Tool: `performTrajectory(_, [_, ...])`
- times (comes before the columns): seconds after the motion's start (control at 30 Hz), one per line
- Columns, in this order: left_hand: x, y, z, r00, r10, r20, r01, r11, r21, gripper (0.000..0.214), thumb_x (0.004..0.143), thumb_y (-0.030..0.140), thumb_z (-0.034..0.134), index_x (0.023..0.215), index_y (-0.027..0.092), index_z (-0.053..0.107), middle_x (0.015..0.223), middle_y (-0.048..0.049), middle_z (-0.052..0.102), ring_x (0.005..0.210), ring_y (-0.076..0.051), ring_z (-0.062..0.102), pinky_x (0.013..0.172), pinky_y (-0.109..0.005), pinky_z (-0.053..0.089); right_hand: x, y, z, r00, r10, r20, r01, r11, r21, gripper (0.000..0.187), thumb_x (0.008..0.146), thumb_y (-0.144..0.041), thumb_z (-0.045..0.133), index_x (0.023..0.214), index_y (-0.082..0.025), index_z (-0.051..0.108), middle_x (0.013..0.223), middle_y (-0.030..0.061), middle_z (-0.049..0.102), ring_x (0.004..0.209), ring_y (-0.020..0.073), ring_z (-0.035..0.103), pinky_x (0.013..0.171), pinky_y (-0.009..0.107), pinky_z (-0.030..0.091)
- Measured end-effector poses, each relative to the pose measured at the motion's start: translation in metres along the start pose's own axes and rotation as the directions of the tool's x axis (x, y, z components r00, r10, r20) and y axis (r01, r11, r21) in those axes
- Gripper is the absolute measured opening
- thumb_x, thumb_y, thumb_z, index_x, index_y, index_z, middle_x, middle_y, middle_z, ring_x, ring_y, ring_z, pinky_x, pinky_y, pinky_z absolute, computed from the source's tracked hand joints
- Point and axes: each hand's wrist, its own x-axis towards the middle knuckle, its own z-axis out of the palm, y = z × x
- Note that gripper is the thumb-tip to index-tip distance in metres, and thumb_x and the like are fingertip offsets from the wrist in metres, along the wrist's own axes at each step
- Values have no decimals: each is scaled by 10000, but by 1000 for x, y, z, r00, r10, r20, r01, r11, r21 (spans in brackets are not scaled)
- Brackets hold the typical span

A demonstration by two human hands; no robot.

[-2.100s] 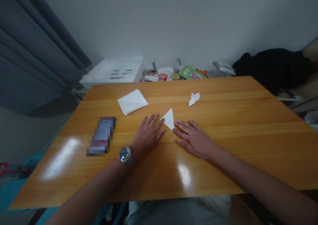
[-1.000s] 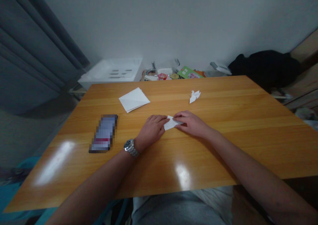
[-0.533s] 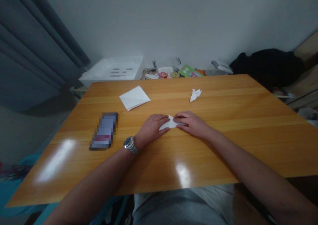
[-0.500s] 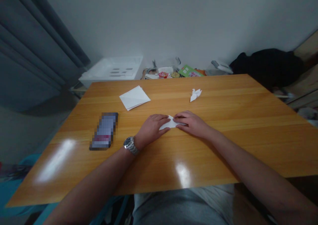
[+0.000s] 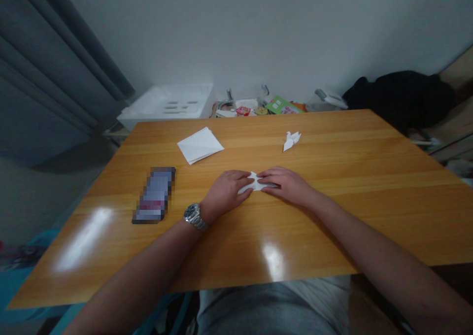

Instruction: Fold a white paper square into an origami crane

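Observation:
A small folded piece of white paper (image 5: 256, 183) lies on the table between my hands, partly covered by my fingers. My left hand (image 5: 229, 189) grips its left side, thumb at the near edge and fingers over the top; a metal watch (image 5: 194, 216) is on that wrist. From the other side my right hand (image 5: 284, 184) pinches the paper's right part, its fingertips close to those of the left. Beyond the right hand rests a white paper crane (image 5: 291, 141).
A stack of white paper sheets (image 5: 200, 146) lies at the back left of the wooden table (image 5: 351, 167). A phone (image 5: 155, 195), blurred out, is at the left. Behind the table are a white tray (image 5: 170, 101), a green booklet (image 5: 283, 105) and a dark cloth (image 5: 399, 96).
Both hands keep their places on the folded paper. The fingers have shifted only slightly, and a small point of paper shows more clearly between them at the far edge.

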Motion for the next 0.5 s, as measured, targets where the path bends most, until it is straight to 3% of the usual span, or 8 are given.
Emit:
performTrajectory(0.17, [-1, -1, 2, 1000, 1, -2, -1, 1000, 4, 343, 964, 405, 591, 1254, 237, 666, 1315, -86, 651, 1181, -257, 610, 1028, -432, 474, 0, 2, 1, 1000, 15, -8, -14, 1000, 25, 218, 965, -294, 608, 1114, -255, 762, 1210, 73, 737, 1110, 231, 668, 974, 432, 516])
performTrajectory(0.5, [1, 4, 1, 1000, -21, -12, 21, 1000, 5, 309, 994, 364, 529, 1225, 223, 678, 1285, -88, 664, 1140, -247, 625, 1000, -423, 497, 1, -5, 2, 996, 65, -54, -62, 997, 55, 199, 980, -283, 566, 1002, -231, 757, 1166, 80, 744, 1067, 221, 693, 960, 401, 535])
